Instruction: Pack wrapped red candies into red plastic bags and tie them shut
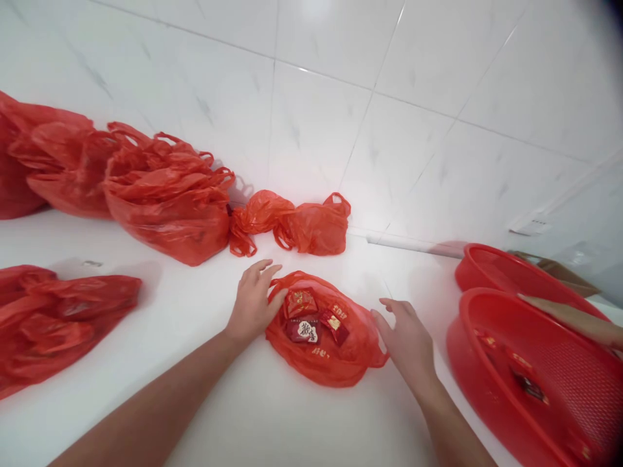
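A red plastic bag (335,374) lies on the white table before me, its mouth spread wide. Inside are several small wrapped packets: a dark red one with white lettering (304,331), a red one with a gold mark (335,324) and an orange-red one (299,303). My left hand (256,298) is at the bag's left rim, fingers apart, thumb against the plastic. At the right rim is my right hand (406,337), its fingers also spread and the thumb by the bag's edge. Neither hand is closed around anything.
Full red bags (168,201) line the wall at left, with smaller tied bags (318,227) beside them. Another red bag (63,324) lies at near left. Two red baskets (487,415) stand at right, the nearer holding packets. Another person's arm (574,318) reaches over them.
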{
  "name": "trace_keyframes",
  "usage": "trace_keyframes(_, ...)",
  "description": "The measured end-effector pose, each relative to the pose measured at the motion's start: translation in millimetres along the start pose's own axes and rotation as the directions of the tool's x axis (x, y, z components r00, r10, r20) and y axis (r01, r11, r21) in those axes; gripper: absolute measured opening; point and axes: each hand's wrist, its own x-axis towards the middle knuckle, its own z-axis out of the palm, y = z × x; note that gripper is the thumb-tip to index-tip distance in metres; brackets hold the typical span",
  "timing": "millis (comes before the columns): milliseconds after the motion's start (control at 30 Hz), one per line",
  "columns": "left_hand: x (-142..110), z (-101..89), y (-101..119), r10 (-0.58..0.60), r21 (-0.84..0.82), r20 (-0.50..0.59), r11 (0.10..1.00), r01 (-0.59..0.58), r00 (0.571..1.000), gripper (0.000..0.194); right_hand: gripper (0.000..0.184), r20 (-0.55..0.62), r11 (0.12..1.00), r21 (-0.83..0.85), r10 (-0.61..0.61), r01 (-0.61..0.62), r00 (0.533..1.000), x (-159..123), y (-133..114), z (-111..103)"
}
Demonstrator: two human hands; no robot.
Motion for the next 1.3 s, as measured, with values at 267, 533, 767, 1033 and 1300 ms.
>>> trace_keyframes(267,7.3,-20.3,-13.6,-0.412,-0.220,0.332,0.841,0.494,0.849,0.066,0.044,0.333,0.959,0.142,0.186,-0.244,0.924,-41.4,39.7,-23.4)
trace_keyframes(533,44.9,-50.8,-4.8,-0.339,-0.514,0.548,0.584,0.628,0.764,0.050,0.034,0.538,0.746,0.523,0.086,-0.412,0.839,-25.7,23.6,-11.3)
trace_keyframes(767,122.2,-118.7,52.1,-0.239,-0.848,0.140,0.472,0.241,0.961,0.037,0.020,0.042,0.486,0.869,0.124,-0.097,0.991,30.9,-1.5,-87.9)
trace_keyframes(1033,140.7,-141.6,93.2,-0.083,-0.816,0.123,0.559,0.148,0.989,0.037,0.018,-0.067,0.556,0.831,0.074,0.015,0.995,45.5,-13.2,-113.2)
trace_keyframes(1300,96.6,-137.3,59.7,-0.023,-0.731,0.277,0.644,0.226,0.961,0.049,0.037,-0.034,0.484,0.875,-0.001,0.031,0.999,28.8,15.4,-82.1)
